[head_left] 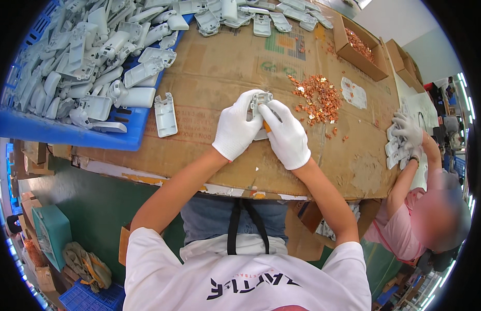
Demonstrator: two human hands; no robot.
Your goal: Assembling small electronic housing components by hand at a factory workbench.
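- Gloved left hand [238,124] grips a grey casing [260,98] near the front edge of the table [193,96].
- Right hand [286,133] clasps a half-hidden orange object [267,126], fingertips at the casing.
- Copper-coloured pieces [319,98] lie rightward.

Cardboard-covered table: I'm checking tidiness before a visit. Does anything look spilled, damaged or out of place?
The front edge is torn and peeling; a rough pale patch marks the right side. Copper-coloured pieces lie loose outside a box of similar ones, possibly deliberately; one grey shell lies beside the blue crate.
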